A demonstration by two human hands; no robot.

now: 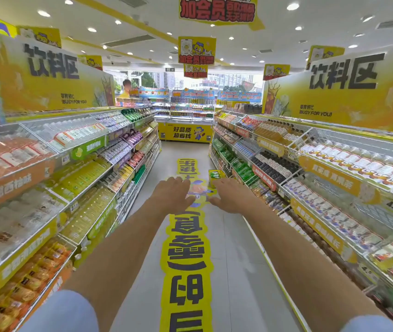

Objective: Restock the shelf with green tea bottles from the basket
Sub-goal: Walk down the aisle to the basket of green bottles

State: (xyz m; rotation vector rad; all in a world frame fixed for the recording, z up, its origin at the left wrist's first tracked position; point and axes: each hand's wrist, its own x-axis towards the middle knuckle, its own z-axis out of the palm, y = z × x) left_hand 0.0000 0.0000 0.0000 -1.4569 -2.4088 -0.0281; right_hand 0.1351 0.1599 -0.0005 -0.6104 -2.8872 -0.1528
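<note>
My left hand (172, 191) and right hand (232, 195) are empty, fingers flat, the 2 apart. I'm probably reaching ahead because the basket (211, 182) of green tea bottles (215, 174) sits at 1 o'clock, beside the right shelf (241, 168).

aisle floor (233, 236) between left shelves (83, 164) and right shelves (310, 178), basket (211, 180) on floor beside right shelves
</note>
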